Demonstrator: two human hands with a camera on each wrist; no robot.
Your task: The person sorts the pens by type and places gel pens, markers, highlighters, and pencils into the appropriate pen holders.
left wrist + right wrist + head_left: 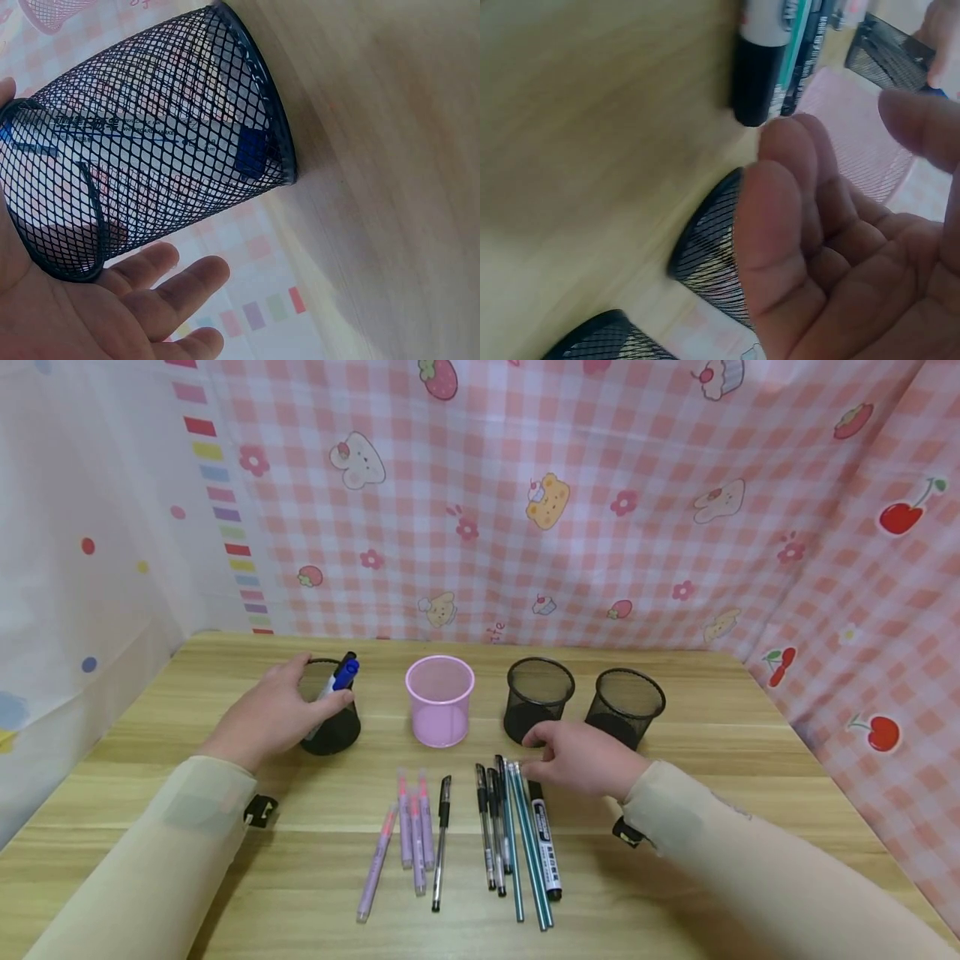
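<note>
My left hand [273,714] holds a black mesh pen cup [332,739] at the left, thumb in front near the rim and fingers round the far side. A blue-capped marker [347,675] leans inside it beside a black-tipped one. Lettering on a white marker barrel [161,139] shows through the mesh in the left wrist view. My right hand [581,758] hovers with loosely bent fingers and nothing between them, over the upper ends of the teal striped pencils [531,852] and the black-capped whiteboard marker [550,852].
A pink mesh cup [441,722] stands in the middle. Two more black mesh cups, one centre-right [528,714] and one further right [617,727], stand behind my right hand. Lilac highlighters [417,852] and black-capped gel pens [486,831] lie in front. A patterned curtain [495,568] closes the back.
</note>
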